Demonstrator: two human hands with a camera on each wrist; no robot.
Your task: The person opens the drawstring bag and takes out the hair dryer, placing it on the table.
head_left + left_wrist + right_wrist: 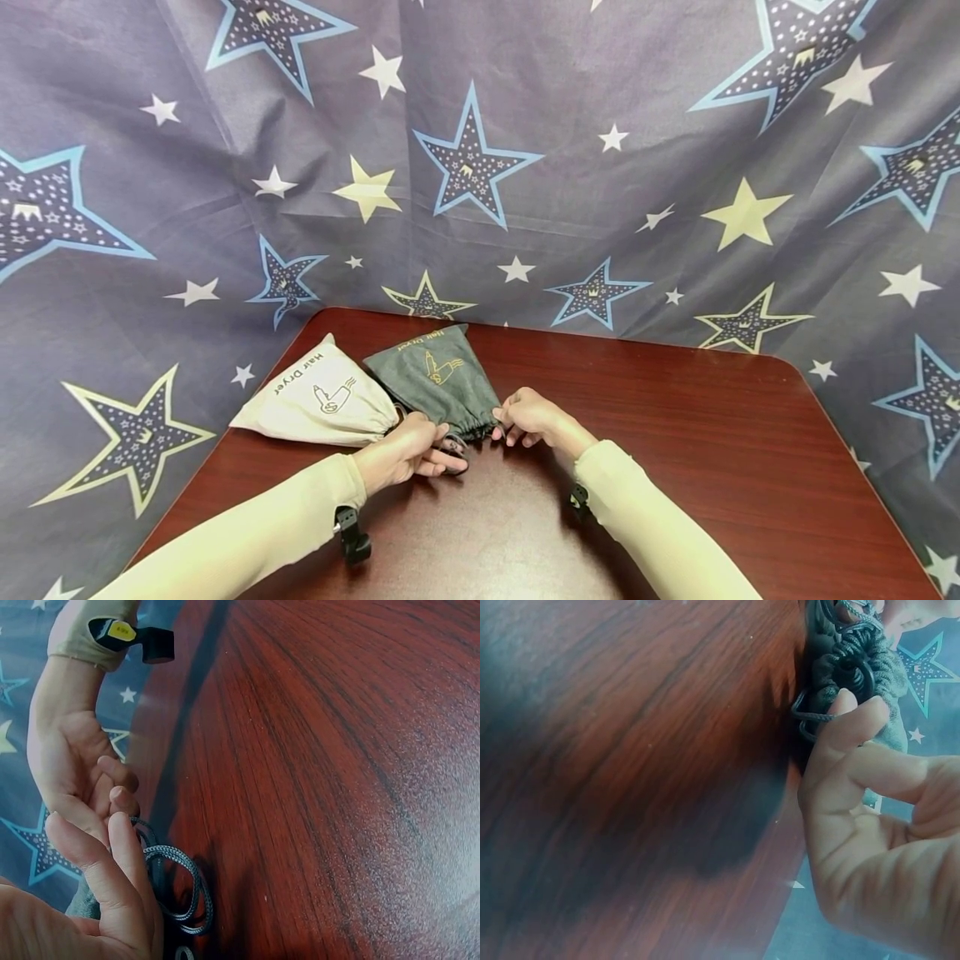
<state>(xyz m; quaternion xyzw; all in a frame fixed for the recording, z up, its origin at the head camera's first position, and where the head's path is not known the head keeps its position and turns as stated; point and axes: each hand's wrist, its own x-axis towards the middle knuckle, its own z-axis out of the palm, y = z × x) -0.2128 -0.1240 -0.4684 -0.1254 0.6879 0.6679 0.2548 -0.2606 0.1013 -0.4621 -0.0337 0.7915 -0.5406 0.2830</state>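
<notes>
A dark grey cloth drawstring bag, printed with "Hair Dryer" and a dryer picture, lies at the back of the table with its mouth gathered toward me. My left hand holds a looped end of its grey drawstring by the left side of the mouth. At the right corner, the thumb and forefinger of my right hand pinch the drawstring's other end. A black, rounded part shows within the puckered mouth in the right wrist view.
A cream drawstring bag with the same print lies on the left, against the grey one and partly behind my left hand. Under both is a dark red wooden table. Star-patterned cloth hangs along its back and sides.
</notes>
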